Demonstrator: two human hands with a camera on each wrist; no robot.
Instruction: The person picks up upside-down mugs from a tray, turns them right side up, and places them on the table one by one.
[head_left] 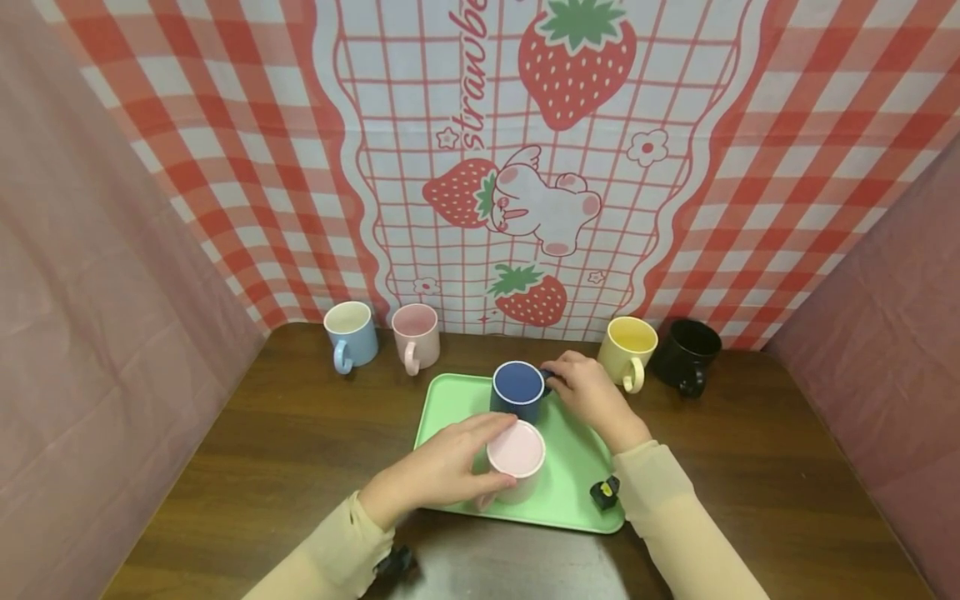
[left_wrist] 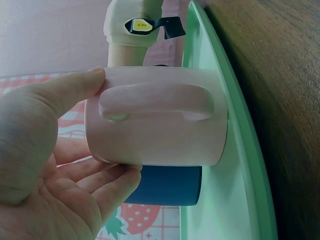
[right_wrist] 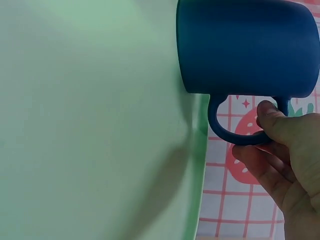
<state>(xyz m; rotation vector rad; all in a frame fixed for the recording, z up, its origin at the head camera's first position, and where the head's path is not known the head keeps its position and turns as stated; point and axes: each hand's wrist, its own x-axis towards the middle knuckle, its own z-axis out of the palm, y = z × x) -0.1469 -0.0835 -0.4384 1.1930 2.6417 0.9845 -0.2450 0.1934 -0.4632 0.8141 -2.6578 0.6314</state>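
Observation:
A pink mug stands base up on the green tray, its handle toward the near left. My left hand holds it around the upper end, thumb on one side and fingers on the other, as the left wrist view shows. Just behind is a dark blue mug, its flat underside also facing up inside a pale ring. Its handle points right, and my right hand pinches it between thumb and fingers. In the right wrist view, that mug's lower end meets the tray.
Along the back of the brown table stand a light blue mug and another pink mug on the left. A yellow mug and a black mug are on the right, near my right hand. A strawberry-print cloth hangs behind.

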